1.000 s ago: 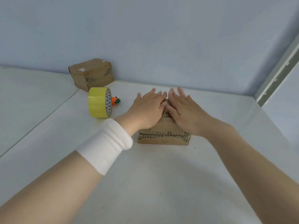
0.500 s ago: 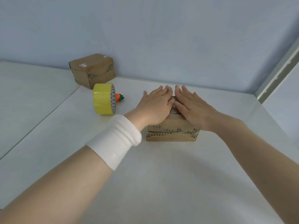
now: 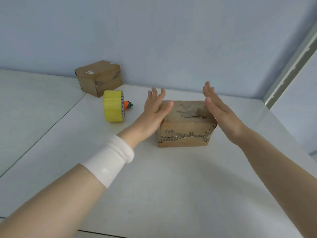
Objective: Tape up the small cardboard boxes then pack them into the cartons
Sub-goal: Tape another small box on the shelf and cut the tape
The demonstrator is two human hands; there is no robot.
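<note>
A small brown box (image 3: 185, 127) sits on the white tabletop (image 3: 171, 186) between the two hands, its long side facing the camera. Its cardboard is worn: strips of clear tape with a dark jagged pattern run across the top and along the front face, where a wavy seam crosses from side to side, and the right front corner looks crumpled. The left hand (image 3: 157, 107) stands at the box's left end with its fingers (image 3: 154, 94) straight and slightly spread, gripping nothing; the thumb lies over the top left corner (whether it actually touches the cardboard cannot be told). The right hand (image 3: 217, 110) stands at the right end, palm turned inward, its fingers (image 3: 208, 88) straight and together, raised above the far right corner and also holding nothing. A white wristband (image 3: 109, 158) wraps the left forearm. To the left of the left fingers, a roll of yellow tape (image 3: 114, 106) stands on edge, with a little orange carrot-shaped item (image 3: 128, 105) just beside it on the near side of those fingers. Farther left and back, against the pale blue wall (image 3: 154, 40), a second brown box (image 3: 99, 77) rests well apart from both hands, taped shut with a small white label on top.
</note>
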